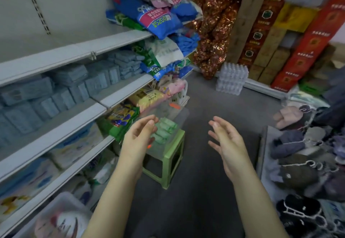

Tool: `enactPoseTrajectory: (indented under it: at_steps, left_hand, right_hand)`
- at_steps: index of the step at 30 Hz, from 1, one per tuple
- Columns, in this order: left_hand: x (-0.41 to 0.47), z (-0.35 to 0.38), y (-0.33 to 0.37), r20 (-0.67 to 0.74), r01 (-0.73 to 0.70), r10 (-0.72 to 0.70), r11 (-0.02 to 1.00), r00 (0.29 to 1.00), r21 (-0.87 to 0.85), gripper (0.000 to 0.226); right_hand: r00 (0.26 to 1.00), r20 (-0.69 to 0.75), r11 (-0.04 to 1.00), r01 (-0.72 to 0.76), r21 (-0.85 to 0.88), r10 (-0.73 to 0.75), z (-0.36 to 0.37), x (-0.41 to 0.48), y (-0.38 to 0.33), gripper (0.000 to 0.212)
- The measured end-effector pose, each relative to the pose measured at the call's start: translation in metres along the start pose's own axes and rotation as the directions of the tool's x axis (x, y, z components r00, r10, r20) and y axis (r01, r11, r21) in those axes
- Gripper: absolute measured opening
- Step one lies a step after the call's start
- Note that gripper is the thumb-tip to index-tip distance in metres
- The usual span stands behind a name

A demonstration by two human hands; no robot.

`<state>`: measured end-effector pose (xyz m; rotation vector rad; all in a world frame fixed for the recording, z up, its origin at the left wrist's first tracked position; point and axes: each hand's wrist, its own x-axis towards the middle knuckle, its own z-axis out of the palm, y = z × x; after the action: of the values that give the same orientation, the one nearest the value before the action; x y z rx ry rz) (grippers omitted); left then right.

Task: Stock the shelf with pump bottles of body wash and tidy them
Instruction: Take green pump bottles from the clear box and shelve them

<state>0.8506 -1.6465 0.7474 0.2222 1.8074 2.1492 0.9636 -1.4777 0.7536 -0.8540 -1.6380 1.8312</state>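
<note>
Left grip: a bare hand, held out over the floor, palm turned inward, fingers loosely curved, thumb apart; it holds nothing. Right grip: a bare hand at about the same height, palm facing the left one, fingers spread and nearly straight; it holds nothing. The two grips are well apart, with bare floor between them.

Task item: a batch of pale green items lies in a clear plastic box; they are rounded, light green with paler patches, and packed side by side in rows. The picture is blurred there; pump heads and labels cannot be made out, so it cannot be told whether these are the body wash bottles. The box stands on a light green plastic stool, which stands on the floor just beside the end of the shelf. In this view the left grip overlaps the box's near left side; contact cannot be told.

Shelf: white metal, several levels, along the left; the upper level near the camera is bare; the level below carries stacked grey-blue packs; the far end holds piled blue, white and green bags; the lower levels carry pale boxed goods, blurred.

Surroundings: shrink-wrapped packs of water bottles on the floor against the far wall; tall red cartons behind them; a heap of plush slippers at the right.
</note>
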Motion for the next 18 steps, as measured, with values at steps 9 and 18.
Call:
enactPoseTrajectory:
  at_steps: [9, 18]
  left_hand:
    - [0.093, -0.002, 0.000, -0.056, 0.001, 0.002, 0.999, 0.998, 0.043, 0.020]
    - [0.179, -0.006, -0.070, -0.304, 0.209, -0.191, 0.978, 0.933, 0.026, 0.022]
  right_hand:
    - [0.995, 0.070, 0.997, -0.067, -0.038, 0.069, 0.042, 0.092, 0.016, 0.014]
    - [0.952, 0.194, 0.955, -0.189, -0.230, 0.236, 0.100, 0.235, 0.081, 0.011]
